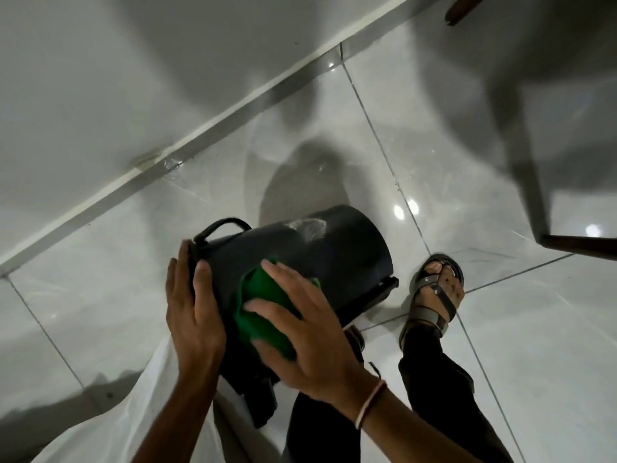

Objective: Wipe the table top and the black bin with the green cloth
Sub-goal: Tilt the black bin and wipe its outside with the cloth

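Pressing flat with spread fingers, the right hand (300, 325) holds the green cloth (263, 309) against the tilted black bin (334, 248) at lower centre. The bin's rim is gripped by the left hand (193, 305).

Dim indoor light, greyish cast. Overhead lamps are throwing small glare spots onto the glossy floor tiles (467, 168) at right, near the sandalled foot (434, 289). Broad soft shadows are falling across the wall (100, 78) far left and under the furniture far right. Wide-angle lens is bending straight lines at the edges. Slight motion blur is softening the right hand (310, 332).
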`<state>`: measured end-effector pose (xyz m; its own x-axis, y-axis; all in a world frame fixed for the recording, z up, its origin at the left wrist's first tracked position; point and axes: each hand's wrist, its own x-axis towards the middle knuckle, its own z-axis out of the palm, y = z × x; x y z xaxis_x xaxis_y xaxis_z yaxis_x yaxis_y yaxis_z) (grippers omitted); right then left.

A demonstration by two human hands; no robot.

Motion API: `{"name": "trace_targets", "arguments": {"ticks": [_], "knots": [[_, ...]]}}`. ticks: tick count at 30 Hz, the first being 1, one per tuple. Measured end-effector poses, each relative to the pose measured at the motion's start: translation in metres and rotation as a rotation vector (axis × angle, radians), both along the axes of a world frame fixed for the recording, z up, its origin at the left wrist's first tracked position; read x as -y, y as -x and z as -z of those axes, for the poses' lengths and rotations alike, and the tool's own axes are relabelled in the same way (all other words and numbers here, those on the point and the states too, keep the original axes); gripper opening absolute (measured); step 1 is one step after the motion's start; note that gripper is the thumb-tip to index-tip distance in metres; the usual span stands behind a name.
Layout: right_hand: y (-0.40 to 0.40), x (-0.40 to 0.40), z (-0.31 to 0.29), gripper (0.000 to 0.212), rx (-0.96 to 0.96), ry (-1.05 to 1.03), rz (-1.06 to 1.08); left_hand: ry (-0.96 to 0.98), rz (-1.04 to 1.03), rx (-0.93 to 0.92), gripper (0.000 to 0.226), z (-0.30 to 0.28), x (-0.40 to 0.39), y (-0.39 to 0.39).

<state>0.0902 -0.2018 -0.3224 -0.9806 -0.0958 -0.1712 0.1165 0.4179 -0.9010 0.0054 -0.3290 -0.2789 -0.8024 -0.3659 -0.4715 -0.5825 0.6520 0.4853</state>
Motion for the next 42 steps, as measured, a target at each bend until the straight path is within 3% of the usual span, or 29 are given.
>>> {"name": "trace_targets", "arguments": {"ticks": [2,4,7,9,12,15,17,20,22,26,29,31,34,37,39,42], "knots": [[-0.008,-0.023,0.023,0.039,0.034,-0.101,0.04,-0.007,-0.006,-0.028,0.062,-0.002,0.006,-0.015],[0.0,-0.054,0.051,0.041,0.239,-0.23,0.255,-0.01,-0.003,-0.047,0.06,-0.001,0.012,-0.029],[0.031,-0.082,0.075,0.044,0.538,-0.242,0.544,-0.003,0.026,-0.061,0.061,0.0,0.01,-0.036],[0.034,-0.067,0.063,0.046,0.475,-0.249,0.486,0.005,0.033,-0.066,0.062,0.001,0.006,-0.035],[0.001,-0.017,0.016,0.041,0.122,-0.126,0.192,0.014,0.066,-0.083,0.06,-0.001,0.003,-0.035],[-0.032,-0.019,0.009,0.04,-0.032,-0.027,-0.022,0.017,0.102,-0.084,0.059,-0.003,-0.002,-0.038],[-0.027,-0.047,0.033,0.042,0.069,-0.078,0.023,0.023,0.14,-0.089,0.061,-0.003,-0.005,-0.038],[0.012,-0.087,0.074,0.045,0.451,-0.159,0.41,0.035,0.204,-0.091,0.062,-0.003,-0.011,-0.038],[0.04,-0.103,0.092,0.04,0.593,-0.188,0.515,0.03,0.271,-0.11,0.06,-0.005,-0.018,-0.041],[0.046,-0.074,0.054,0.045,0.408,-0.089,0.315,0.015,0.351,-0.121,0.058,-0.005,-0.027,-0.043],[0.001,-0.038,0.009,0.044,0.147,0.057,0.108,0.01,0.367,-0.115,0.058,-0.003,-0.023,-0.043],[-0.026,-0.044,0.009,0.043,0.067,0.097,0.004,0.004,0.359,-0.11,0.058,-0.003,-0.019,-0.046],[-0.024,-0.084,0.046,0.046,0.304,-0.043,0.208,-0.004,0.345,-0.108,0.058,-0.005,-0.017,-0.05],[0.021,-0.118,0.093,0.033,0.591,-0.126,0.479,0.0,0.415,-0.118,0.055,-0.006,-0.025,-0.048],[0.054,-0.12,0.106,0.03,0.704,-0.121,0.414,0.003,0.484,-0.131,0.054,-0.005,-0.031,-0.048],[0.068,-0.09,0.076,0.031,0.531,-0.017,0.205,-0.02,0.492,-0.127,0.056,-0.003,-0.026,-0.051]]}}
